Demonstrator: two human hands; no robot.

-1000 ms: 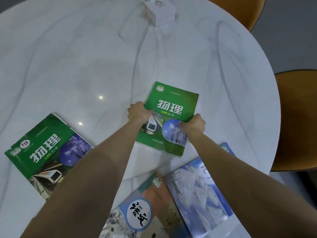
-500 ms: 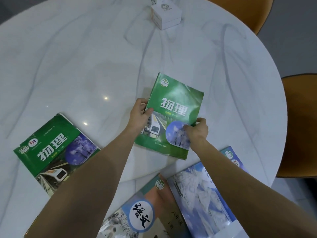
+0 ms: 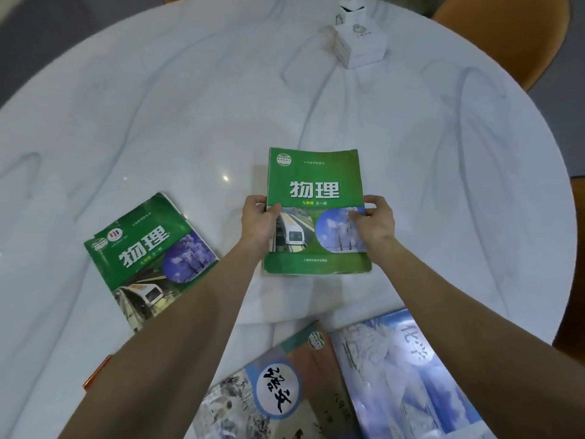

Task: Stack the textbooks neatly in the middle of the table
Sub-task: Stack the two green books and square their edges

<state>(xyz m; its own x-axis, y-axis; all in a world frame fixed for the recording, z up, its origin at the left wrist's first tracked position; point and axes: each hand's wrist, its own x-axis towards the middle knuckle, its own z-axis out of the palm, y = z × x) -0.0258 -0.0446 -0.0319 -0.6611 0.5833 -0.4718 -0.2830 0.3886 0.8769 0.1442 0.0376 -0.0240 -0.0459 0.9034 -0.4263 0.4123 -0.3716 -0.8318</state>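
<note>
A green physics textbook point(image 3: 316, 185) lies squared up near the middle of the round white marble table point(image 3: 158, 106). My left hand point(image 3: 259, 221) grips its left edge, thumb on the cover. My right hand point(image 3: 375, 224) grips its right edge. A second green physics textbook point(image 3: 145, 251) lies tilted to the left. Near the front edge lie a language textbook point(image 3: 278, 391) with a round calligraphy badge and, partly over it, a blue snowy chemistry textbook point(image 3: 408, 375). My forearms cover parts of these.
A white cube-shaped box point(image 3: 361, 42) stands at the far side of the table. Orange chairs sit at the back right point(image 3: 506, 33) and at the right edge point(image 3: 577, 217). A small orange corner point(image 3: 95, 375) peeks out beside my left forearm.
Both hands have turned the green physics textbook from a tilt until it lies straight. The view has shifted, so everything sits further right and lower than before.
</note>
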